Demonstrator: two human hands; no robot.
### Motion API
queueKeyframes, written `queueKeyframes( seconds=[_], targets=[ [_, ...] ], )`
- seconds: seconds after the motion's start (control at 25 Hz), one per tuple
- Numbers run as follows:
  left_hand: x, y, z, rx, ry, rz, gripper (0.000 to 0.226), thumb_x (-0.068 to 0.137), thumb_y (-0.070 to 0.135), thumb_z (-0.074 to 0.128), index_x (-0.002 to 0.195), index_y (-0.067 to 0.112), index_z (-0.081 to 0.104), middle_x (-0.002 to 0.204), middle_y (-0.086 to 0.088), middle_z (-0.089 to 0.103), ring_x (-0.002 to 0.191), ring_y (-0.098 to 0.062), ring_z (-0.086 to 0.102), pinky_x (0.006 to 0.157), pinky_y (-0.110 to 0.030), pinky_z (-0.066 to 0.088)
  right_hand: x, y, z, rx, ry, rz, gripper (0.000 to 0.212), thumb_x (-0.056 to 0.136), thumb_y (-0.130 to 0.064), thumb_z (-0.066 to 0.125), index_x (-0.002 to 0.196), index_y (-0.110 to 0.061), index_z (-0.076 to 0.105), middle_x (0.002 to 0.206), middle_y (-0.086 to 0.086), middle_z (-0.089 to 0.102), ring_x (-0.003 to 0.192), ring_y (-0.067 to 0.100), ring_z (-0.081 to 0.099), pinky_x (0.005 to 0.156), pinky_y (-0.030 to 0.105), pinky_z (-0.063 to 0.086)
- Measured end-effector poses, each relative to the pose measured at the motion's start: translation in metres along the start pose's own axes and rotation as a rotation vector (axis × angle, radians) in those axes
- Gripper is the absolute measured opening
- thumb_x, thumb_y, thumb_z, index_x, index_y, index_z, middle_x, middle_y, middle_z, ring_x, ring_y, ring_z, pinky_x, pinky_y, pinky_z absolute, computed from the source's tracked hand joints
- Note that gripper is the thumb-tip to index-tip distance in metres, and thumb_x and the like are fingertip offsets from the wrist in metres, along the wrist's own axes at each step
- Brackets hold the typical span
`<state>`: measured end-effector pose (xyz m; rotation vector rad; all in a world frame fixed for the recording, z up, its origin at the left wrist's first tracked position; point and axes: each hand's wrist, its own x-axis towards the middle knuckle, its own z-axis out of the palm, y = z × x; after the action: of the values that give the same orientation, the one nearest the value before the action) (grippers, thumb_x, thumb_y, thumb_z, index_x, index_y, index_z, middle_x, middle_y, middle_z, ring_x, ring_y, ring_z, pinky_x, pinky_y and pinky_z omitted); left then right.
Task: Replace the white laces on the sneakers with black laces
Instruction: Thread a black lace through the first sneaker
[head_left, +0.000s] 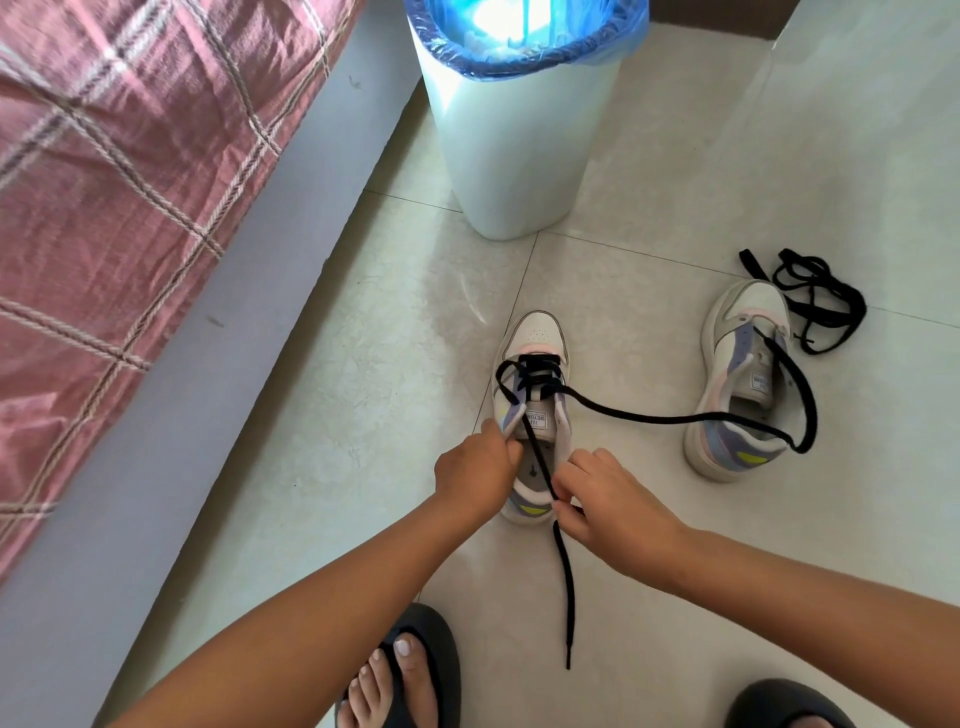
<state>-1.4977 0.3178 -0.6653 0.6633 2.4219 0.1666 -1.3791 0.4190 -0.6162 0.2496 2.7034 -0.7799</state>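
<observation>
The right hand pinches a black lace over the near sneaker; the left hand grips that sneaker's collar. The lace's other end trails right onto the second sneaker, with a spare black lace beyond.

Two bare forearms enter from the lower edge of the frame, one from lower left, one from lower right; no sleeves, watch, bracelet or rings visible on either. Left hand and right hand are bare, no gloves. At bottom centre, a foot in a black thong-style slipper with a thick rounded sole; toenails carry pale, whitish polish. At bottom right, the rounded toe of a second black slipper, partly cut off by the frame edge.
</observation>
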Motion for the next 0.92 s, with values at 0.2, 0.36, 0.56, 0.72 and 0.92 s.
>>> queueKeyframes(
  seconds=[0.2, 0.36, 0.56, 0.72, 0.92],
  targets=[
    [0.004, 0.003, -0.003, 0.014, -0.03, -0.056, 0.027, 0.098, 0.026, 0.029, 0.106, 0.007, 0.046, 0.098, -0.01, 0.063, 0.072, -0.025, 0.049, 0.058, -0.029, 0.029, -0.029, -0.004, 0.003, 0.212, -0.403, -0.186, 0.007, 0.084, -0.016, 0.054, 0.08, -0.011, 0.052, 0.081, -0.004, 0.046, 0.08, 0.014, 0.042, 0.074, 0.028, 0.04],
    [0.005, 0.0, -0.006, -0.027, -0.062, -0.04, 0.027, 0.097, 0.03, 0.031, 0.105, 0.01, 0.047, 0.099, -0.009, 0.063, 0.071, -0.022, 0.047, 0.058, -0.029, 0.031, -0.036, 0.006, 0.011, 0.064, -0.415, -0.071, 0.011, 0.088, -0.025, 0.049, 0.081, -0.02, 0.043, 0.082, -0.005, 0.048, 0.084, 0.02, 0.05, 0.072, 0.032, 0.04],
    [0.01, -0.005, -0.029, -0.276, -0.048, 0.006, 0.04, 0.091, 0.047, 0.041, 0.119, 0.02, 0.05, 0.101, 0.0, 0.06, 0.085, -0.018, 0.054, 0.064, -0.028, 0.035, -0.014, 0.006, 0.002, 0.225, -0.062, 0.17, 0.013, 0.093, -0.04, 0.046, 0.094, -0.028, 0.042, 0.076, -0.011, 0.054, 0.073, 0.013, 0.049, 0.064, 0.026, 0.031],
    [0.038, 0.006, -0.05, -0.506, -0.024, 0.011, 0.021, 0.094, 0.033, 0.045, 0.096, 0.015, 0.057, 0.09, -0.001, 0.059, 0.08, -0.016, 0.052, 0.057, -0.025, 0.035, 0.028, 0.005, -0.011, 0.151, 0.112, 0.226, 0.024, 0.097, -0.032, 0.043, 0.111, -0.017, 0.053, 0.095, 0.0, 0.062, 0.088, 0.022, 0.056, 0.072, 0.034, 0.043],
    [0.053, 0.006, -0.058, -0.749, -0.282, -0.103, 0.024, 0.093, 0.032, 0.054, 0.093, 0.01, 0.062, 0.091, -0.004, 0.061, 0.08, -0.012, 0.056, 0.065, -0.025, 0.042, 0.058, 0.0, -0.003, 0.18, 0.014, 0.389, 0.027, 0.096, -0.033, 0.044, 0.096, -0.011, 0.06, 0.091, 0.006, 0.065, 0.081, 0.024, 0.058, 0.061, 0.028, 0.037]
  ],
)
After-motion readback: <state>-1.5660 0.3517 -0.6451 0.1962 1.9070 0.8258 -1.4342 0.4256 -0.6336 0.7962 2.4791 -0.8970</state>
